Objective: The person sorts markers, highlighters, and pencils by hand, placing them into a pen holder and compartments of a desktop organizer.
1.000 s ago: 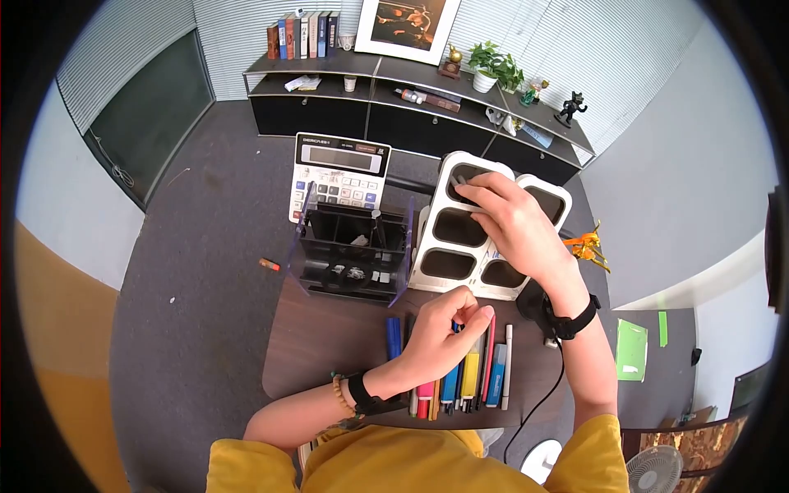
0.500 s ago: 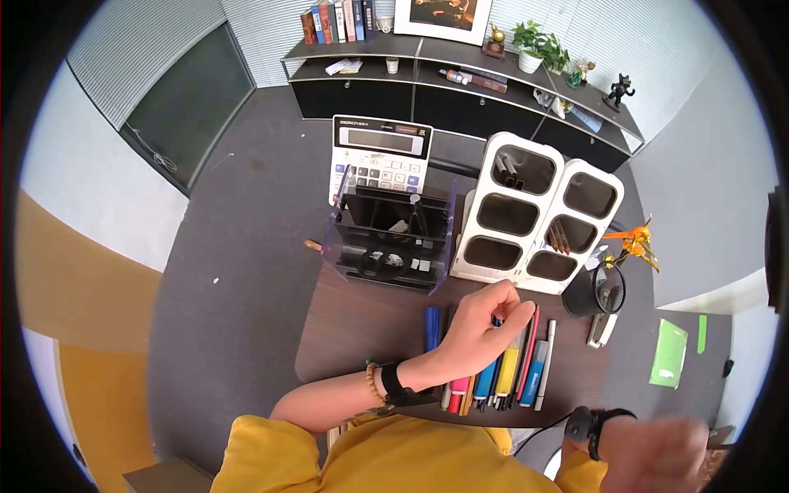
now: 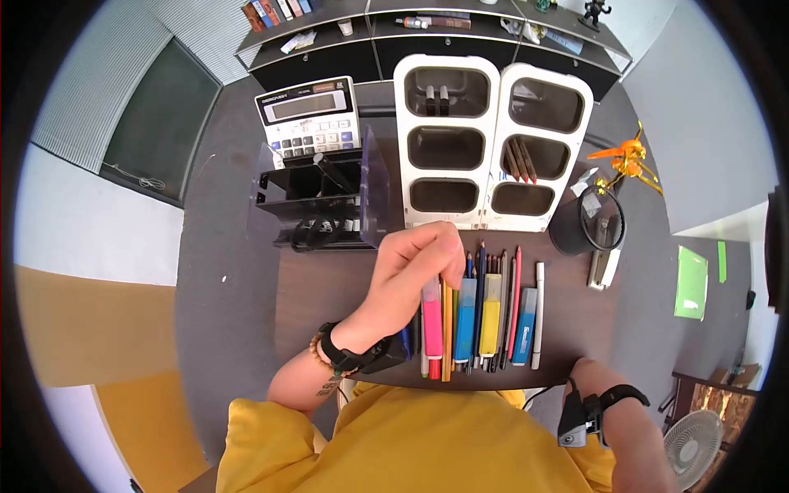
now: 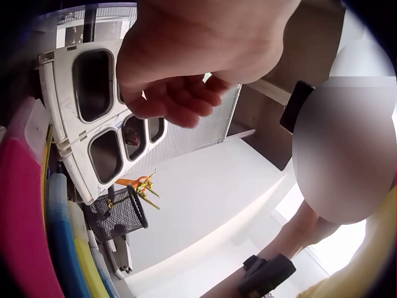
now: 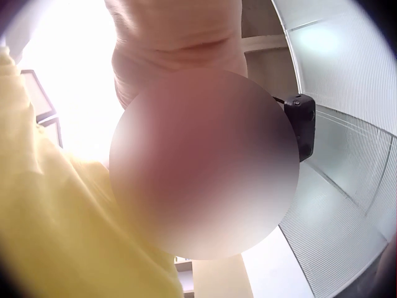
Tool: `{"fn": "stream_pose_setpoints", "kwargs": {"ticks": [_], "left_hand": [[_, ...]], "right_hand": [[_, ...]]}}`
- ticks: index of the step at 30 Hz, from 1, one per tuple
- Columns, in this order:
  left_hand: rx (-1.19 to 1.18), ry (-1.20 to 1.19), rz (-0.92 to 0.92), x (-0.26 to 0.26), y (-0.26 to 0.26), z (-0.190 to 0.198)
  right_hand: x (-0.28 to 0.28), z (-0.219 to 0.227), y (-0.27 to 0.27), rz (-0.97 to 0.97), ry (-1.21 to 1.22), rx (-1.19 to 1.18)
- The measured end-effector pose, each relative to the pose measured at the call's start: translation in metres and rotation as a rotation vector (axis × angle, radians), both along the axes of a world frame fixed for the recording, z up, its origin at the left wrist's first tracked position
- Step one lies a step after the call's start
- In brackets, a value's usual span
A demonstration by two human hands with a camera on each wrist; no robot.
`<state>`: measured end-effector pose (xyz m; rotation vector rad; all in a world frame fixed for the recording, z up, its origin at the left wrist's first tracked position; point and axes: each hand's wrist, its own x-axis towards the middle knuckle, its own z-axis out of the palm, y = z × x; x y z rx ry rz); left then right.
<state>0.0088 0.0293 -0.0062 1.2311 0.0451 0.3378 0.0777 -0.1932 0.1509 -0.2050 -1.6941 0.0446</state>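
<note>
My left hand (image 3: pixel 415 271) hovers over the upper ends of a row of pens, its fingers loosely curled with nothing between them in the left wrist view. Beneath and beside it lie a pink highlighter (image 3: pixel 432 324), a blue highlighter (image 3: pixel 465 320), a yellow highlighter (image 3: pixel 490 316), several pencils and a white pen (image 3: pixel 538 316). My right hand (image 3: pixel 648 458) is raised close to my face at the lower right; its fingers are hidden. A white organizer (image 3: pixel 491 156) with oval compartments stands behind the row. Two dark pieces (image 3: pixel 437 100) sit in its upper-left compartment, brown pencils (image 3: pixel 520 159) in the middle-right one.
A dark, clear-sided desk caddy (image 3: pixel 329 193) stands at the left, with a calculator (image 3: pixel 308 119) behind it. At the right are a black mesh cup (image 3: pixel 579 226), a stapler (image 3: pixel 605 264) and an orange figurine (image 3: pixel 629 156). The table's front edge (image 3: pixel 493 384) runs near my body.
My right hand has left the organizer's upper-left compartment and come back toward my face. The view has tipped down and nearer to the table. My left hand stays over the pens.
</note>
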Motion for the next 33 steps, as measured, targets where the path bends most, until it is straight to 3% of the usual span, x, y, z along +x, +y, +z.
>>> {"fn": "stream_pose_setpoints", "kwargs": {"ticks": [2,5,12,18,20,21,23,26,33], "left_hand": [[-0.031,-0.022,-0.068,0.000,0.004,0.004],[-0.091,-0.037,-0.129,0.000,0.003,0.005],[-0.136,-0.092,-0.217,-0.007,0.012,0.013],[-0.209,-0.138,-0.252,-0.012,0.010,0.010],[-0.250,-0.154,-0.255,-0.012,0.011,0.012],[-0.218,-0.162,-0.260,-0.012,0.012,0.016],[-0.187,-0.168,-0.269,-0.012,0.015,0.021],[-0.196,-0.257,-0.314,-0.013,0.021,0.026],[-0.242,-0.366,-0.386,-0.017,0.032,0.026]], "right_hand": [[0.012,0.005,-0.009,0.350,0.014,-0.278],[0.021,0.003,-0.016,0.437,-0.033,-0.293],[0.028,-0.001,-0.013,0.422,-0.052,-0.309],[0.027,0.003,-0.013,0.413,-0.211,-0.555],[0.030,0.006,-0.014,0.215,-0.411,-0.666],[0.029,0.004,-0.014,0.214,-0.413,-0.666],[0.026,-0.003,-0.015,-0.292,-0.477,-0.740],[0.038,0.005,-0.003,-0.419,-0.499,-0.811],[0.050,0.013,0.024,-0.348,-0.481,-0.672]]}}
